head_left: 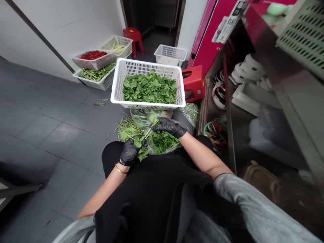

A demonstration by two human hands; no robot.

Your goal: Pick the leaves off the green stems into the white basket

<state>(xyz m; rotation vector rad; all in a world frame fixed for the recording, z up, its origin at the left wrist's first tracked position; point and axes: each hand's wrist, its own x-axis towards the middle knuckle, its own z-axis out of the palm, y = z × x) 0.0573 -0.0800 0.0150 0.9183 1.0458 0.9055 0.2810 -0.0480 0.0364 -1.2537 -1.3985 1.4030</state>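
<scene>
My left hand (130, 151), in a black glove, is closed around a few stems of leafy greens (138, 141). Black-gloved too, my right hand (168, 127) pinches the upper stems near a pale leaf. The stems run slantwise between both hands, above my lap. Under my right hand lies an open clear plastic bag (164, 142) full of green leaves. Beyond it stands a white slotted basket (146, 105) holding a heap of picked leaves (150, 88). A pile of bare stems (128, 126) lies on the floor by my left hand.
White baskets of red chillies (93, 55), green beans (95, 73) and pale vegetables (117, 48) stand at the far left. A red stool (134, 37) stands behind them; another red stool (194, 84) lies tipped right of the basket. Metal shelving (229, 111) with dishes borders the right side.
</scene>
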